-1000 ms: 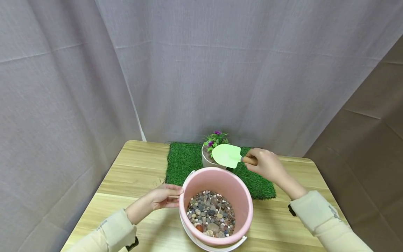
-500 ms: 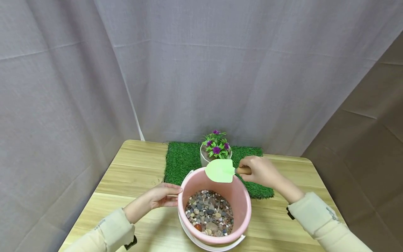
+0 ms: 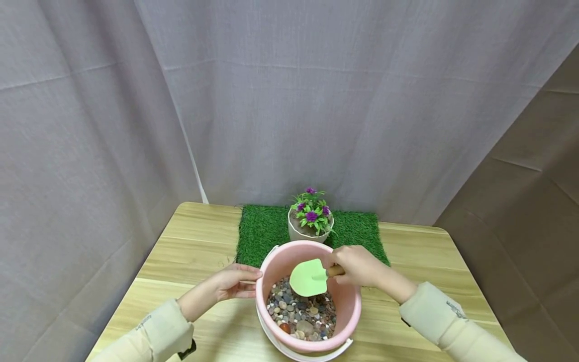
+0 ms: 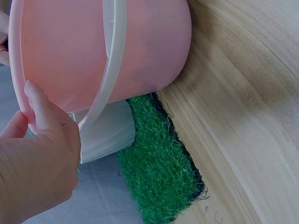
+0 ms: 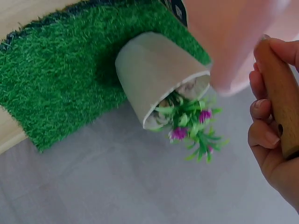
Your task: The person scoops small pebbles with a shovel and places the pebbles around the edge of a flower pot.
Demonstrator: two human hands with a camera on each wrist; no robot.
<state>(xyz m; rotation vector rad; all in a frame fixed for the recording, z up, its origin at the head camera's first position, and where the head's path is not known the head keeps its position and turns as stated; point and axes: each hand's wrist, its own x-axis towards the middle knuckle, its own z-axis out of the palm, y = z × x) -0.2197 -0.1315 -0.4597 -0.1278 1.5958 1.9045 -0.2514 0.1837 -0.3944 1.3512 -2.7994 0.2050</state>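
Observation:
A pink bucket (image 3: 352, 311) with several mixed pebbles (image 3: 296, 306) in its bottom stands at the front of the table. My left hand (image 3: 232, 282) pinches its rim on the left side, thumb and fingers at the edge in the left wrist view. My right hand (image 3: 359, 266) grips the wooden handle (image 5: 280, 93) of a garden trowel (image 3: 309, 278). The trowel's light green blade overlaps the bucket's opening, over the pebbles, with nothing seen on it. The hand itself is over the far right part of the rim.
Behind the bucket, a white flowerpot (image 3: 304, 234) with a purple-flowered plant (image 3: 312, 213) stands on a green artificial turf mat (image 3: 262, 231). The bucket's white handle (image 3: 312, 357) hangs down in front. Grey cloth (image 3: 289, 125) rises behind the wooden table (image 3: 194, 236).
My right hand has brought the trowel from beside the flowerpot toward me and down over the bucket's opening, baring the plant to view. The left hand stays at the rim.

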